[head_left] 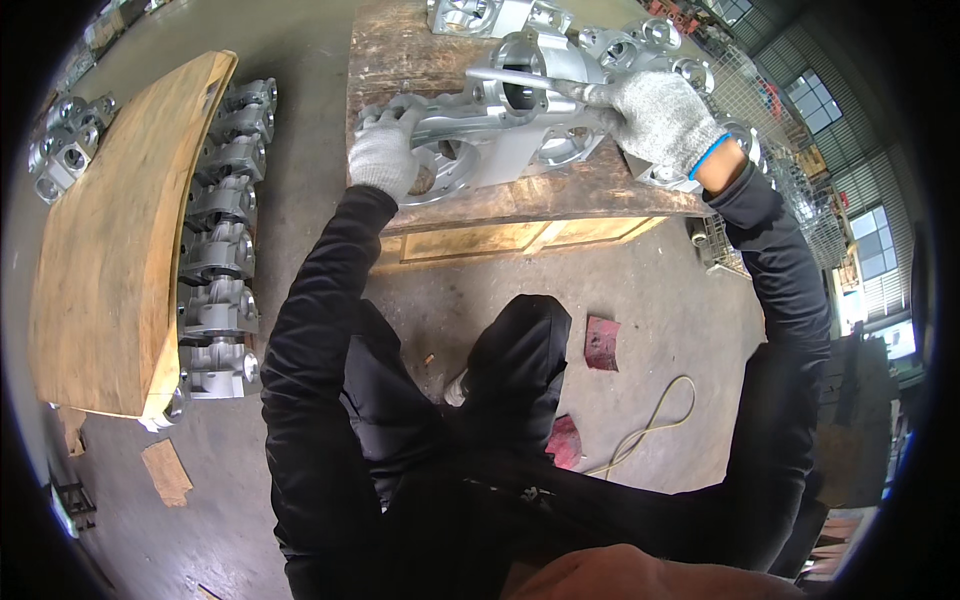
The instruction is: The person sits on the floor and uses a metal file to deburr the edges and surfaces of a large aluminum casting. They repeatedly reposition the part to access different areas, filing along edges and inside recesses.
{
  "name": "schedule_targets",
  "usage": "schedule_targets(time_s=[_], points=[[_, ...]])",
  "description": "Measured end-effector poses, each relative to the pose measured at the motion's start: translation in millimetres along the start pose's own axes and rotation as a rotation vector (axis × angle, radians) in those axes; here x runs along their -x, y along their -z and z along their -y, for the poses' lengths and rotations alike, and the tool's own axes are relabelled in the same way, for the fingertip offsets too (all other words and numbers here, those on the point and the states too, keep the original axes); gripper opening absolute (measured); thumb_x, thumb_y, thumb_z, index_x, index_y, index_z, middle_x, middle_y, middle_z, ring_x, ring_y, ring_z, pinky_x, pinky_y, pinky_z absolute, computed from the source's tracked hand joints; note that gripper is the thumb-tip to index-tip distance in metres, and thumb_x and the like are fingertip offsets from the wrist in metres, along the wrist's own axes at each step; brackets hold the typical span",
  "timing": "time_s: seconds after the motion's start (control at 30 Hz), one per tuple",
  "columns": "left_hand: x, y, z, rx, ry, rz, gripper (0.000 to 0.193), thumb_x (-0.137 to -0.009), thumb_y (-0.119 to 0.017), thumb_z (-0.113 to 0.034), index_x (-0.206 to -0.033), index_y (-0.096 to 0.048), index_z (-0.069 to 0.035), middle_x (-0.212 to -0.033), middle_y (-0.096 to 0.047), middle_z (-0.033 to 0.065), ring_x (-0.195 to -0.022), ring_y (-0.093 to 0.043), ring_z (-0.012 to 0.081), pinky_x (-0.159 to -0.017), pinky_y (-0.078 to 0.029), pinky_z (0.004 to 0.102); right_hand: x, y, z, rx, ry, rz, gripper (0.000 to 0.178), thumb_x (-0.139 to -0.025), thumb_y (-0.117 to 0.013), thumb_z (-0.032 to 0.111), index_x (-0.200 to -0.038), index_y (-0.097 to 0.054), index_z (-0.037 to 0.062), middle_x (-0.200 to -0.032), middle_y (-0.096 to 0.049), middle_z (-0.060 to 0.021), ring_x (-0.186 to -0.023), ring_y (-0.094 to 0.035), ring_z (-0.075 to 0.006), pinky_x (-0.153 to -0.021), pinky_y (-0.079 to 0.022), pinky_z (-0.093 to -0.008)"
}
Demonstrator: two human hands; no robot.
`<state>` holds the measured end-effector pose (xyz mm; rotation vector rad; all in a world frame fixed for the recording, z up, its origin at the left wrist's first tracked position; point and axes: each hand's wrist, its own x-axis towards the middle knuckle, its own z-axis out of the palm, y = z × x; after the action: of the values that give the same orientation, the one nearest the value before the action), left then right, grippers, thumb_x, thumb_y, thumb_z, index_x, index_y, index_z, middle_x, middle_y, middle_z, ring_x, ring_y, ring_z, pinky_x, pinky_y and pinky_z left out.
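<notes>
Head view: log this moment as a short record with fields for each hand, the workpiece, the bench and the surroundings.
left hand: gloved left hand grips the left end of the casting
right hand: gloved right hand closed on a metal tool that lies across the casting
workpiece: silvery metal casting, lying on the bench
bench: worn wooden bench; more castings at its far end
surroundings: wooden board over a row of castings on the left; yellow cord on the concrete floor

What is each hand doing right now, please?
Left hand: closed on the casting.
Right hand: closed on a metal rod.
</notes>
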<state>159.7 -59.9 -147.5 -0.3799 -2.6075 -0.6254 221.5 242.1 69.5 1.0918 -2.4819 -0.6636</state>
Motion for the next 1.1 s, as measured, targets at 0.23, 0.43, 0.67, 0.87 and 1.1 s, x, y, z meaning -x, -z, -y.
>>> schedule_targets(time_s=[0.23,0.43,0.67,0.87,1.1], points=[[-2,-6,6,-0.036,-0.002,-0.001,0.059,-0.076,-0.076,-0.016,-0.134,-0.064,-0.019,-0.135,-0.063,0.0136,-0.126,-0.057,0.041,-0.104,-0.051,0.0488,-4,18,19,-0.11,-0.147,0.181,0.036,-0.098,-0.063,0.022,-0.132,-0.071,0.0268,-0.083,-0.073,-0.0122,-0.074,-0.072,-0.0305,-0.069,-0.059,-0.0428],[-1,-8,6,0.03,-0.006,0.019,0.06,-0.075,-0.077,-0.017,-0.133,-0.064,-0.018,-0.135,-0.063,0.0122,-0.125,-0.056,0.0425,-0.105,-0.05,0.0478,3,11,25,-0.055,-0.229,0.163,0.035,-0.101,-0.06,0.025,-0.134,-0.07,0.0241,-0.084,-0.073,-0.0102,-0.077,-0.072,-0.0275,-0.069,-0.059,-0.0413],[2,-1,1,-0.025,-0.043,-0.021,0.061,-0.074,-0.079,-0.018,-0.133,-0.065,-0.018,-0.136,-0.062,0.0141,-0.119,-0.061,0.0422,-0.103,-0.051,0.0469,24,-8,49,-0.072,-0.053,-0.17,0.025,-0.096,-0.067,0.022,-0.119,-0.076,0.0197,-0.082,-0.07,-0.0109,-0.071,-0.07,-0.0301,-0.061,-0.055,-0.0405],[21,-7,-19,-0.126,0.03,0.008,0.058,-0.077,-0.079,-0.02,-0.133,-0.064,-0.015,-0.123,-0.067,0.0204,-0.111,-0.065,0.0409,-0.097,-0.053,0.0489,55,-54,50,-0.042,-0.156,-0.244,0.052,-0.096,-0.065,0.014,-0.143,-0.063,0.0329,-0.084,-0.063,-0.0057,-0.06,-0.061,-0.0206,-0.054,-0.05,-0.0366],[24,-8,-18,-0.114,0.007,-0.047,0.058,-0.076,-0.08,-0.021,-0.132,-0.065,-0.017,-0.121,-0.068,0.0186,-0.112,-0.066,0.0393,-0.092,-0.055,0.0488,67,-83,61,0.064,-0.346,0.011,0.06,-0.091,-0.069,0.014,-0.146,-0.059,0.0355,-0.09,-0.065,-0.0065,-0.064,-0.065,-0.0233,-0.058,-0.054,-0.0351]])
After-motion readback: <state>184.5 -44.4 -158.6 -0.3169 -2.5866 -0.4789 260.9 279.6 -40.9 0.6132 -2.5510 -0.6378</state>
